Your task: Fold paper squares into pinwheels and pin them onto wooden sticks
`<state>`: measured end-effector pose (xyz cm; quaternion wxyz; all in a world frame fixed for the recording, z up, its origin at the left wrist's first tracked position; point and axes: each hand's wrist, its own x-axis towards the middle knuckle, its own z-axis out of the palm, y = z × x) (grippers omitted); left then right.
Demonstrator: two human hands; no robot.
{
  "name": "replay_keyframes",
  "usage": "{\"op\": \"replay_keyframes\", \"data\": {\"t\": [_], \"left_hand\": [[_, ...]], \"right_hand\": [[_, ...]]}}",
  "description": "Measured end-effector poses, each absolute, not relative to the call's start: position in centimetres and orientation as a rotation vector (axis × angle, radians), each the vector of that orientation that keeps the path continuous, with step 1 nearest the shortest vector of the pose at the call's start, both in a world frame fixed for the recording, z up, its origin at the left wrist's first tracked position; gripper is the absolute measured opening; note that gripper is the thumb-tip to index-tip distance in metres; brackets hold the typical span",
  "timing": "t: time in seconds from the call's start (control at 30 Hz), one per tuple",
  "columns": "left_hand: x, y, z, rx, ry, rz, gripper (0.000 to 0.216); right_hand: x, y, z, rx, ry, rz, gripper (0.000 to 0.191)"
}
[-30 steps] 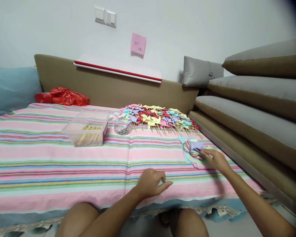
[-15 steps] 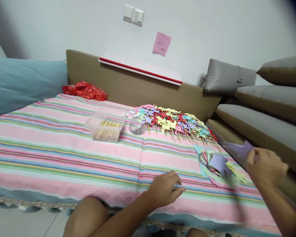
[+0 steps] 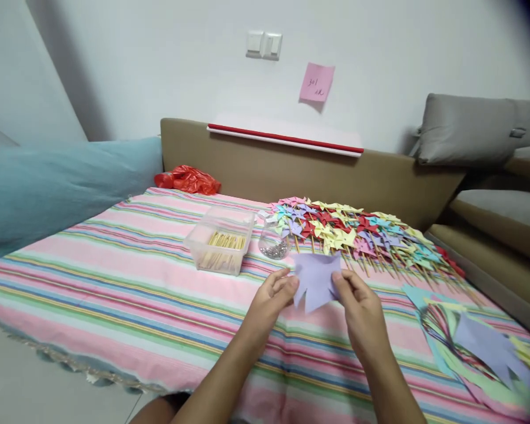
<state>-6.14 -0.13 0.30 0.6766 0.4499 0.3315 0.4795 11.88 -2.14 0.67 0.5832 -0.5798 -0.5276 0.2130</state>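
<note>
A purple paper square (image 3: 317,282) with slits cut in from its corners is held up between both hands. My left hand (image 3: 271,300) pinches its left edge between thumb and fingers. On the opposite edge, my right hand (image 3: 362,309) grips the paper the same way. Beyond the paper lie finished paper pinwheels (image 3: 340,235) on sticks, in several colours. To the right is a pile of cut coloured paper sheets (image 3: 481,347), with a purple one on top.
A clear plastic box (image 3: 221,241) with short wooden sticks stands beside a clear container (image 3: 274,244) of small metallic pieces. A red plastic bag (image 3: 188,179) lies at the back left. Grey cushions (image 3: 499,218) are stacked at right on the striped cloth's (image 3: 115,282) far side.
My right hand has come from the paper pile at the right to the middle with the purple paper. My left hand has risen and now holds its left edge. The view has turned left.
</note>
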Motion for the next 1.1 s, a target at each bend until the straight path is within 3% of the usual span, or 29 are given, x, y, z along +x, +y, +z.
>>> {"op": "replay_keyframes", "data": {"t": [0.07, 0.2, 0.43, 0.6, 0.77, 0.83, 0.93, 1.1], "left_hand": [[-6.8, -0.1, 0.8, 0.969, 0.711, 1.058, 0.055], [-6.8, -0.3, 1.3, 0.96, 0.722, 1.044, 0.048], [-5.1, -0.6, 1.1, 0.939, 0.795, 1.068, 0.043], [-4.2, -1.4, 0.6, 0.969, 0.727, 0.968, 0.041], [-3.6, -1.5, -0.1, 0.987, 0.823, 1.043, 0.03], [-3.5, -1.4, -0.2, 0.946, 0.812, 1.099, 0.032], [-3.3, -1.4, -0.2, 0.902, 0.796, 1.133, 0.039], [-3.2, -1.6, 0.1, 0.897, 0.789, 1.14, 0.035]], "right_hand": [[10.6, -1.9, -0.2, -1.281, -1.129, 0.745, 0.037], [10.4, -2.1, -0.5, -1.286, -1.038, 0.868, 0.04], [10.9, -2.9, -0.6, -1.304, -0.975, 0.813, 0.043], [11.2, -3.7, -0.4, -1.288, -0.964, 0.774, 0.055], [12.0, -4.7, -0.1, -1.19, -1.236, 0.646, 0.06], [12.4, -5.0, -0.1, -1.161, -1.485, 0.469, 0.055], [12.9, -5.3, -0.4, -1.199, -1.76, 0.276, 0.03], [12.9, -5.2, -0.6, -1.196, -1.808, 0.31, 0.015]]}}
